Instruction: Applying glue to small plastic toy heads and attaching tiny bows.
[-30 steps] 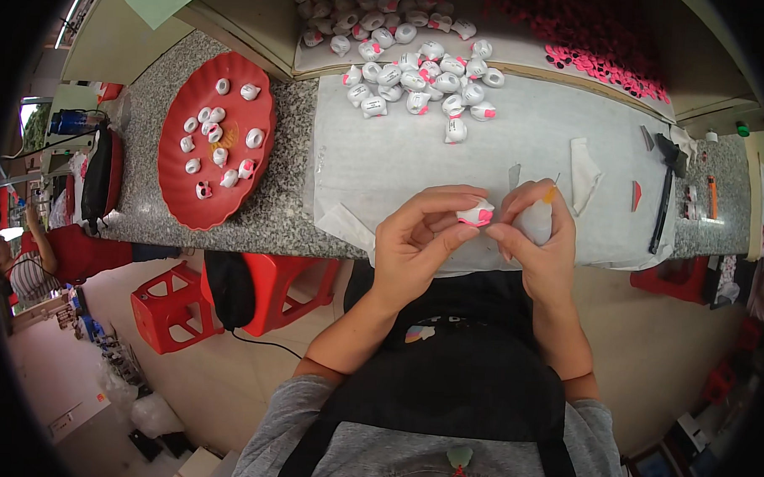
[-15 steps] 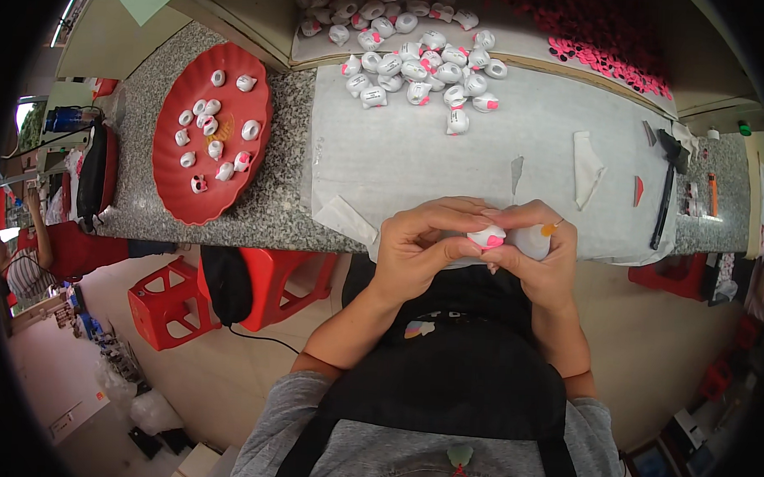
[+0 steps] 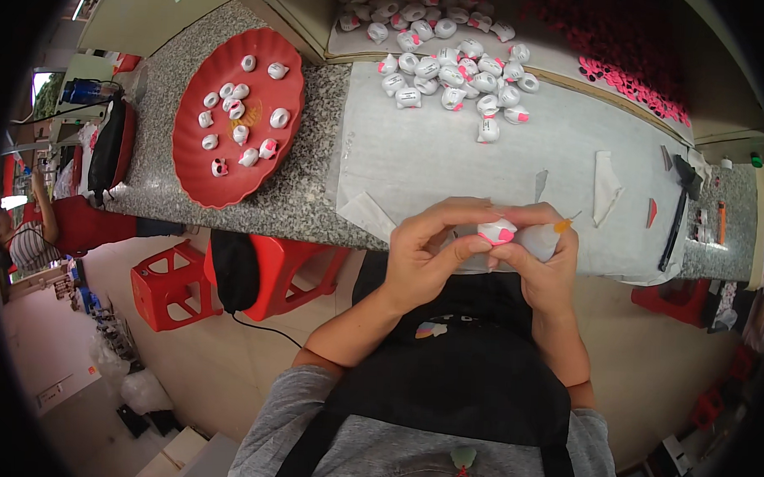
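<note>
My left hand [image 3: 423,255] is closed around a small white bead-like piece with a pink patch [image 3: 496,232], gripping it between thumb and fingers. Fingertips of my right hand [image 3: 547,274] also touch this piece. Held in my right hand is a translucent squeeze bottle [image 3: 536,241] with an orange collar and a thin needle tip, which points up and to the right, away from the piece. Both hands are close together over the near edge of the paper-covered counter [image 3: 452,169]. The undersides of the piece and bottle are hidden by my fingers.
Similar white pieces [image 3: 455,77] lie heaped at the back. A red scalloped tray [image 3: 195,169] with several more stands at left. Pink parts [image 3: 640,86] fill the shelf at back right. A black long-handled tool [image 3: 673,228] lies at right. Red stools [image 3: 174,286] stand below left.
The counter and everything on it have shifted right in the picture. The white piece has turned slightly in my fingers, and both hands keep their holds.
</note>
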Tool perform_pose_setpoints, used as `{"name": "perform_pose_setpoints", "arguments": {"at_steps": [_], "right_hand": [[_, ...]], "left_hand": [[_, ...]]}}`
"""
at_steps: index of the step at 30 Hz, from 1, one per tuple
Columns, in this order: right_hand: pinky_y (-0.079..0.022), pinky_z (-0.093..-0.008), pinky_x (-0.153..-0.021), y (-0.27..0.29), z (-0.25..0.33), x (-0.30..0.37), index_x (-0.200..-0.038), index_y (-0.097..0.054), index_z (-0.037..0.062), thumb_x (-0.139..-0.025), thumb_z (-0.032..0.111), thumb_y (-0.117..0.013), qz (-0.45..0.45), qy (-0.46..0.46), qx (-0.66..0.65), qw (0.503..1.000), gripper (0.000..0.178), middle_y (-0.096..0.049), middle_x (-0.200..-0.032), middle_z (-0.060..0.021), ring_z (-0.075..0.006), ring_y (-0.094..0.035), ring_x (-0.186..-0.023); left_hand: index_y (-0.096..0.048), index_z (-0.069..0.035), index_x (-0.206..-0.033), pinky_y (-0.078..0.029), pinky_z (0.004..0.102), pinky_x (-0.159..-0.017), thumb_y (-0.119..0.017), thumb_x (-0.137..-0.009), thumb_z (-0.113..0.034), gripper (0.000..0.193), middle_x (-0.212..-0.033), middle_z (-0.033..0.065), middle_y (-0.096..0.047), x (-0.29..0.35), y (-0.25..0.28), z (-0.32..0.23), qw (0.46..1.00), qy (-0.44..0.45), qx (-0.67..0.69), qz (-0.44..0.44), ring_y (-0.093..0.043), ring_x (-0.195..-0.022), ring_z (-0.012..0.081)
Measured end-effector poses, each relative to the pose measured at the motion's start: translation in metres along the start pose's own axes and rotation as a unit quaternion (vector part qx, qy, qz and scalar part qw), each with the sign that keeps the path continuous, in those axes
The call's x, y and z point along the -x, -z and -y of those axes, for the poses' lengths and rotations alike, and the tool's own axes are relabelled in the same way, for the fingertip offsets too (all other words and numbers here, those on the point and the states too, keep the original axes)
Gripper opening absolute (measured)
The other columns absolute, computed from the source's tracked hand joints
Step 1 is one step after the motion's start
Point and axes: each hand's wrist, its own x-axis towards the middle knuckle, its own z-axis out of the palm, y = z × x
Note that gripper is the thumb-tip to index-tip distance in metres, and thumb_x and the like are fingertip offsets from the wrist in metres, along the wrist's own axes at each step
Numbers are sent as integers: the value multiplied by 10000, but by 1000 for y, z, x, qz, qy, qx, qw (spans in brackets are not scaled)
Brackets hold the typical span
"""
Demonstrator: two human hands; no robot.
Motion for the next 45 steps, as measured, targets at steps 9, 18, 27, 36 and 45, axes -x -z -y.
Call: {"name": "perform_pose_setpoints", "arguments": {"at_steps": [9, 18, 27, 36, 45], "right_hand": [[-334, -169, -416, 27, 11, -6, -1068, -392, -44, -651, -22, -528, -25, 5, 100, 995, 440, -529, -710, -114, -85, -414, -471], [-367, -188, -360, 34, 28, 15, -982, -341, 2, -697, 75, -471, -41, 31, 21, 998, 321, -383, -924, -136, -129, -442, -490], [-452, -218, -488, 31, 35, 17, -879, -411, 0, -622, -13, -584, -158, 141, 42, 976, 310, -432, -885, -107, -148, -491, -710], [-400, -230, -557, 19, 34, 24, -796, -431, 75, -528, 147, -755, -127, 309, 182, 925, 427, -455, -803, -64, -129, -470, -621], [-387, -208, -493, 9, 31, 25, -779, -424, 71, -560, 169, -735, -59, 369, 278, 885, 393, -452, -746, -52, -106, -423, -549]], "left_hand": [[-528, -21, -941, -376, 271, -729, -584, -671, -10, 276, -863, 95, -533, -43, 89, -43, 760, -203, -569, -242, -486, -809, 191], [-528, -68, -858, -389, 286, -548, -603, -674, -89, 200, -769, 76, -515, -76, 5, 15, 799, -71, -596, 39, -504, -651, 163], [-478, -47, -879, -432, 288, -719, -564, -708, -21, 193, -950, 138, -507, -35, 1, 6, 973, 147, 180, -12, -529, -822, 192], [-431, -30, -944, -439, 281, -746, -621, -658, -23, 344, -952, 183, -521, -18, -7, 11, 975, 86, 195, -67, -545, -816, 180], [-414, -14, -947, -468, 289, -716, -632, -646, -22, 372, -920, 173, -528, -13, -4, 13, 981, 79, 171, -51, -554, -792, 177]]}}
